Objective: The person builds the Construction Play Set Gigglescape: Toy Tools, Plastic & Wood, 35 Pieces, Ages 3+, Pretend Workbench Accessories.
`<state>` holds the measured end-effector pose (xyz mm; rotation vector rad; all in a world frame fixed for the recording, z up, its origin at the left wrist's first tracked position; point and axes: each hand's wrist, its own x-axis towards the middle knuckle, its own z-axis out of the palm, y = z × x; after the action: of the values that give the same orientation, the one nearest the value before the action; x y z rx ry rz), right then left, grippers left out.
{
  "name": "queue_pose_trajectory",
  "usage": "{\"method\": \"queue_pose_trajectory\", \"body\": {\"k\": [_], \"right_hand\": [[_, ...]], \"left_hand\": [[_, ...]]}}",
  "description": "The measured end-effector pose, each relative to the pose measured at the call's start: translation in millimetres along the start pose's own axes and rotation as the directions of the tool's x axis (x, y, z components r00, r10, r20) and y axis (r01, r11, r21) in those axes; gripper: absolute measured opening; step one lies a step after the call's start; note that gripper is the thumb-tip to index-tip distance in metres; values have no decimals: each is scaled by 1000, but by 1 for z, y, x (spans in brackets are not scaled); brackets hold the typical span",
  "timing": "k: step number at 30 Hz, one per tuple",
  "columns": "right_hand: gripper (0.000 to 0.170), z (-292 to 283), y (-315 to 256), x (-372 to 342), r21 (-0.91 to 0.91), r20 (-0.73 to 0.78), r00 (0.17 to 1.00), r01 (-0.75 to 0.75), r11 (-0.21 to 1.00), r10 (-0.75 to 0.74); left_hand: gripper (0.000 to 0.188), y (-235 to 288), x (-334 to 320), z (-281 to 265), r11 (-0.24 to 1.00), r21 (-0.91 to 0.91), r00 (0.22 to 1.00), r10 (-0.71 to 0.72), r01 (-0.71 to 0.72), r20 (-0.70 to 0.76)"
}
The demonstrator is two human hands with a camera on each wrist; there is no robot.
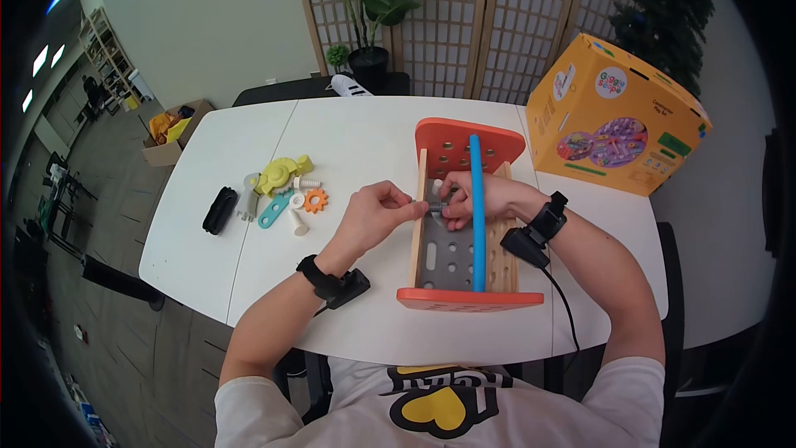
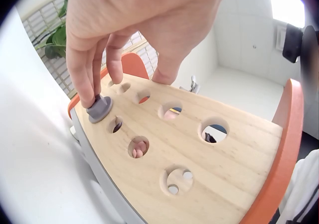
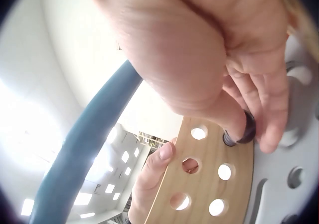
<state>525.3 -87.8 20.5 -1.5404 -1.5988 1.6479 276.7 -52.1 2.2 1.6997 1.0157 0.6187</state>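
A toy toolbox stands on the table, with orange end panels, wooden sides, a grey base and a blue bar handle across the top. Outside the left wooden side panel, my left hand has its fingertips on the grey bolt head, which sits against a hole; its thumb rests at the panel's upper edge. Reaching under the blue bar into the toolbox, my right hand pinches a dark grey nut at the bolt's threaded end, close to the panel's inner face.
Left of the toolbox lie a yellow toy piece, a turquoise strip, an orange gear, a cream bolt and a black case. A large yellow-orange box stands at the back right.
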Motion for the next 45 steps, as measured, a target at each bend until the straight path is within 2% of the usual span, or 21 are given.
{"method": "queue_pose_trajectory", "body": {"k": [9, 12, 15, 18, 21, 24, 27, 33, 36, 39, 42, 45], "right_hand": [[27, -2, 5, 8, -4, 2, 999, -42, 999, 42], [28, -5, 6, 10, 11, 52, 996, -67, 998, 67], [28, -2, 4, 8, 74, 83, 995, -54, 996, 47], [26, -5, 9, 9, 38, 142, 990, 12, 999, -18], [23, -2, 0, 2, 49, 70, 997, -39, 998, 35], [25, -2, 2, 4, 61, 60, 997, -60, 996, 57], [27, -5, 7, 9, 22, 104, 994, -47, 999, 44], [30, -5, 7, 12, -34, 39, 997, -65, 997, 66], [29, -8, 10, 14, -64, 149, 989, -10, 998, 19], [29, -5, 8, 6, -35, 84, 996, 32, 999, -29], [28, -3, 5, 4, 8, 31, 999, -18, 1000, 18], [27, -2, 1, 3, -36, 44, 998, -43, 998, 45]], "left_hand": [[41, -1, 1, 0, 1000, -11, 1000, 9, -9, 0], [41, 1, 0, 0, 1000, 6, 1000, -7, 7, -2], [41, -1, 0, 0, 1000, 3, 1000, -3, 3, -4], [41, 0, 1, -1, 1000, 11, 1000, -12, 12, 6], [41, 0, 1, -1, 1000, 8, 1000, -10, 10, 8], [34, 6, 0, -2, 997, 55, 997, -59, 56, 42], [34, 9, -1, -2, 999, 36, 998, -38, 37, 40], [33, 6, 1, -1, 999, 33, 998, -35, 33, 46], [33, 6, 1, -2, 999, 44, 999, -34, 32, 41], [38, -1, 3, 0, 1000, 7, 1000, -1, 1, 18], [37, 0, 3, 0, 1000, 21, 1000, -9, 9, 14], [33, 6, 1, 0, 1000, -2, 999, -29, 29, 45]]}}
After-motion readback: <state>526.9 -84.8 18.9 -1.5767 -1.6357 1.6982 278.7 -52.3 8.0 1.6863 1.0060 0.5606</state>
